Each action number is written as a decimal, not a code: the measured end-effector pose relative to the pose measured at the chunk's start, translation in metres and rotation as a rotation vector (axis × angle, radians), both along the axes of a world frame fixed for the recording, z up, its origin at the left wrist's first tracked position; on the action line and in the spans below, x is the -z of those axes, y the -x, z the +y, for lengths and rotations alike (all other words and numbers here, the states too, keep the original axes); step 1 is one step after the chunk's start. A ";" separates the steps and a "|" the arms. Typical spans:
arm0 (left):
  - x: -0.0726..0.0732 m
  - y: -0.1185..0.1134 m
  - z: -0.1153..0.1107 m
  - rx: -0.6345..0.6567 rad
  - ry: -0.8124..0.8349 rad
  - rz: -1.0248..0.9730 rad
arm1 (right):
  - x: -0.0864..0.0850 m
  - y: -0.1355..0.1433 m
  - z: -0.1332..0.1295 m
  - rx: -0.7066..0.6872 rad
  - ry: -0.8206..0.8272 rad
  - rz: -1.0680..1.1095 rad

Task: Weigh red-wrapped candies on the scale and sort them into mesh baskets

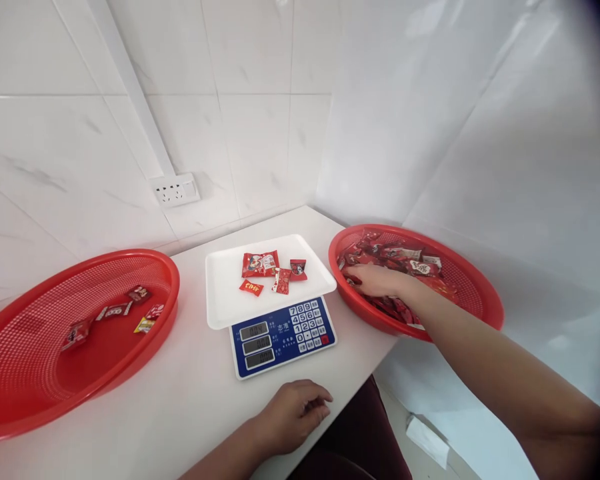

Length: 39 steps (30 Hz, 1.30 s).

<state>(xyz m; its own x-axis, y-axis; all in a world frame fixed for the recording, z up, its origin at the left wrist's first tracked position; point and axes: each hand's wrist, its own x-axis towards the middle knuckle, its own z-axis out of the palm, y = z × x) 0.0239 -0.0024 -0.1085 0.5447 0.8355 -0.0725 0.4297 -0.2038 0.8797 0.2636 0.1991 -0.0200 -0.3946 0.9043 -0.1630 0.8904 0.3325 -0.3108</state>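
Observation:
My right hand (375, 279) reaches into the right red basket (485, 313), among many red-wrapped snack packets (425, 268). Its fingertips are hidden there, so any grip cannot be made out. Near the table's front edge rests my left hand (297, 415), loosely curled, thumb apart from the fingers, holding nothing. In front of it stands a digital scale (283, 337) with a blue keypad panel and a white tray (225, 300). On that tray lie a larger red packet (260, 264), a small red sweet (251, 287), a patterned packet (281, 281) and a dark-red packet (298, 269).
Another red basket (100, 383) stands at the left with several wrapped sweets (115, 311) inside. The white table (190, 413) meets a tiled wall with a socket (175, 190). A white object (427, 440) lies on the floor at the lower right.

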 end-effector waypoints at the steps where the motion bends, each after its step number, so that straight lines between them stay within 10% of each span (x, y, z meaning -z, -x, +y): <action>1: 0.000 0.000 0.000 0.004 -0.001 -0.004 | 0.003 0.002 -0.001 -0.017 0.013 -0.017; 24: 0.026 -0.002 0.011 0.037 -0.041 -0.027 | 0.004 -0.029 0.028 0.325 -0.113 0.003; 39: 0.039 -0.002 0.011 0.037 -0.076 -0.065 | 0.028 -0.006 0.027 0.227 -0.122 -0.206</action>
